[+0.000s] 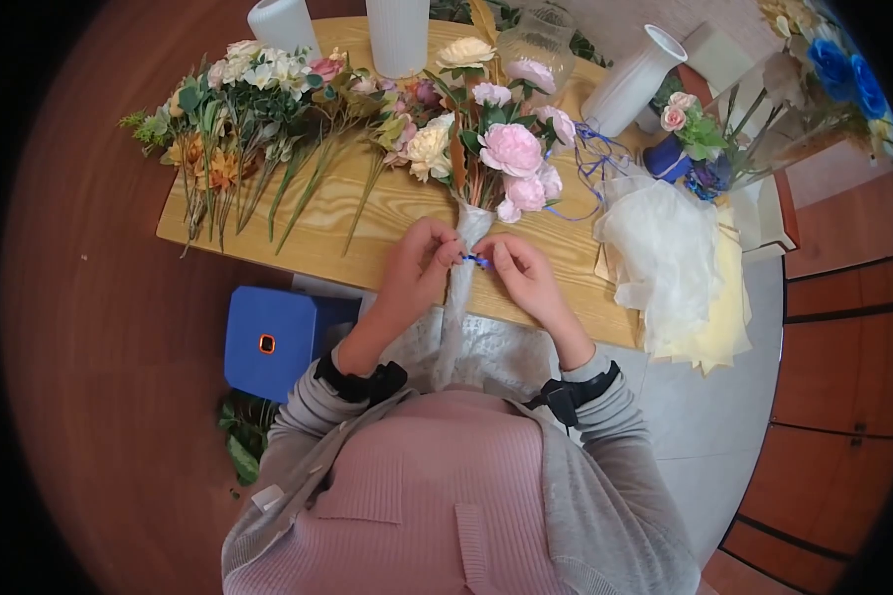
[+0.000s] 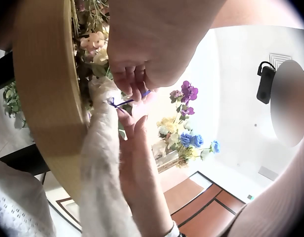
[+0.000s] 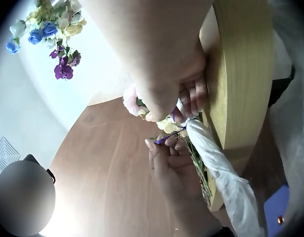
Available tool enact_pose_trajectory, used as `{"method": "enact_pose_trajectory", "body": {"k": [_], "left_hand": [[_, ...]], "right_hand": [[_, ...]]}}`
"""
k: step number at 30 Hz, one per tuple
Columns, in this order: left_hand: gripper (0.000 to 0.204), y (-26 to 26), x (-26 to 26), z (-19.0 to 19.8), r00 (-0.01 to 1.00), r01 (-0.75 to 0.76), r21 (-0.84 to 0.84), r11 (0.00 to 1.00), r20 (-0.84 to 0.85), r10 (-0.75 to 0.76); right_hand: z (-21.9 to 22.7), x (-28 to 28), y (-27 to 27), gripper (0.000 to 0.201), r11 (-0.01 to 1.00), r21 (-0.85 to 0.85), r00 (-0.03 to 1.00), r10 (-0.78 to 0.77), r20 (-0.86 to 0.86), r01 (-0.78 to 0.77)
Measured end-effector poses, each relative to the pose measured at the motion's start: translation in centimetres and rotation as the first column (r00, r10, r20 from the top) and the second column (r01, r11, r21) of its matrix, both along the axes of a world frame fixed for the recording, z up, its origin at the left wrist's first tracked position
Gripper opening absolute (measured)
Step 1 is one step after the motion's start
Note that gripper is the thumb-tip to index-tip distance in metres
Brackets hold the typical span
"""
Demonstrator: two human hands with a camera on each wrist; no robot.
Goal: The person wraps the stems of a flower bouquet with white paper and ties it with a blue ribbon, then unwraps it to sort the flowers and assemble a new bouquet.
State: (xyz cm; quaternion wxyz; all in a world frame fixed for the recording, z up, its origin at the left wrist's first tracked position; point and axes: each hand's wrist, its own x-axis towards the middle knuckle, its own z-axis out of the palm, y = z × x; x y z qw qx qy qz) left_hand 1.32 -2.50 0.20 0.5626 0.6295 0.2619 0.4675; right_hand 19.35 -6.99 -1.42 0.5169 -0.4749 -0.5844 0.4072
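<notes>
A bouquet of pink and cream flowers (image 1: 511, 149) lies at the table's front edge. White wrapping (image 1: 456, 307) covers its stems and hangs down past the edge toward the person. A thin blue ribbon (image 1: 474, 261) goes round the wrapped stems just below the blooms. To one side of the stems, the left hand (image 1: 417, 266) pinches one end of the ribbon (image 2: 124, 102). The right hand (image 1: 526, 278) pinches the other end, close against the wrapping, its thumb and fingertips together. In the right wrist view, the left hand (image 3: 174, 165) draws its ribbon end away from the wrapping (image 3: 218, 168).
Loose flower stems (image 1: 258, 149) spread over the table's left side. White vases (image 1: 399, 40) stand at the back. More blue ribbon (image 1: 597, 164) lies tangled to the right, beside sheer white fabric (image 1: 660, 233) and cream sheets. A blue box (image 1: 268, 342) stands below the table's left.
</notes>
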Motion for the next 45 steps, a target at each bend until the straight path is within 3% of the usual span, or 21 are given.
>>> {"method": "enact_pose_trajectory", "body": {"k": [3, 6, 10, 12, 13, 15, 16, 18, 22, 24, 27, 31, 34, 36, 37, 39, 45], "left_hand": [[0.014, 0.1, -0.2, 2.1, 0.990, 0.095, -0.107, 0.990, 0.112, -0.083], [0.018, 1.0, -0.6, 2.6, 0.968, 0.212, -0.097, 0.972, 0.156, -0.196], [0.021, 1.2, -1.0, 3.1, 0.967, 0.146, -0.105, 0.984, 0.227, -0.120], [0.023, 1.8, -1.9, 2.5, 0.989, -0.145, -0.131, 0.981, 0.003, 0.146], [0.023, 2.0, -2.5, 1.7, 0.989, -0.146, -0.132, 0.980, 0.002, 0.147], [0.013, 2.3, -3.4, 0.1, 0.903, -0.102, 0.205, 0.973, -0.391, 0.178], [0.013, 2.1, -3.4, 0.2, 0.902, -0.104, 0.203, 0.974, -0.393, 0.178], [0.015, 1.5, -3.1, 0.6, 0.825, 0.083, 0.279, 0.957, -0.558, 0.091], [0.017, 1.3, -2.7, -0.5, 0.854, 0.068, 0.340, 0.938, -0.505, 0.122], [0.018, 1.6, -2.7, -0.8, 0.834, 0.120, 0.453, 0.883, -0.529, 0.158], [0.016, 1.9, -2.9, -1.2, 0.836, 0.170, 0.561, 0.810, -0.517, 0.183], [0.015, 1.6, -2.4, 0.0, 0.847, 0.152, 0.505, 0.850, -0.510, 0.152], [0.013, 1.2, -2.1, -0.5, 0.867, 0.077, 0.554, 0.829, -0.448, 0.219], [0.011, 0.7, -2.1, -0.7, 0.872, -0.016, 0.315, 0.949, -0.461, 0.167], [0.011, 0.5, -2.0, -1.0, 0.872, -0.015, 0.315, 0.949, -0.461, 0.167], [0.010, 0.1, -1.9, -1.5, 0.897, -0.168, 0.051, 0.985, -0.407, 0.174], [0.014, 0.5, -2.0, -0.4, 0.885, -0.137, 0.095, 0.986, -0.436, 0.165]], "right_hand": [[-0.1, 0.0, 0.0, 0.021, 0.995, -0.086, 0.992, 0.040, -0.116, -0.050], [0.0, -0.1, -0.4, 0.017, 0.984, -0.173, 0.985, 0.003, -0.171, -0.032], [-0.9, -0.3, -0.5, 0.018, 0.990, -0.135, 0.992, 0.007, -0.123, -0.024], [-1.3, -0.6, -0.5, 0.018, 0.997, -0.049, 0.998, -0.061, -0.021, 0.060], [-1.2, -0.6, -0.5, 0.018, 0.997, -0.050, 0.998, -0.060, -0.023, 0.059], [-0.5, -0.6, -0.6, 0.016, 0.996, -0.033, 0.988, -0.079, 0.131, 0.084], [-0.3, -0.7, -0.6, 0.016, 0.996, -0.036, 0.989, -0.076, 0.130, 0.082], [0.0, -0.8, -0.5, 0.015, 0.996, 0.023, 0.973, -0.090, 0.210, 0.088], [0.8, -1.1, -0.5, 0.013, 0.993, 0.050, 0.952, -0.118, 0.282, 0.109], [0.6, -1.0, -0.3, 0.011, 0.966, 0.247, 0.909, -0.165, 0.382, 0.072], [1.0, -1.0, -0.1, 0.009, 0.945, 0.322, 0.882, -0.190, 0.432, 0.045], [1.2, -1.1, 0.0, 0.009, 0.946, 0.322, 0.873, -0.186, 0.452, 0.035], [1.4, -1.2, -0.2, 0.008, 0.948, 0.315, 0.875, -0.192, 0.444, 0.049], [1.4, -1.1, -0.4, 0.008, 0.958, 0.279, 0.875, -0.184, 0.448, 0.059], [1.2, -1.1, -0.5, 0.008, 0.958, 0.279, 0.875, -0.184, 0.448, 0.059], [0.6, -1.0, -0.7, 0.008, 0.960, 0.255, 0.878, -0.218, 0.426, 0.114], [0.4, -0.9, -1.0, 0.008, 0.962, 0.211, 0.867, -0.250, 0.431, 0.172]]}}
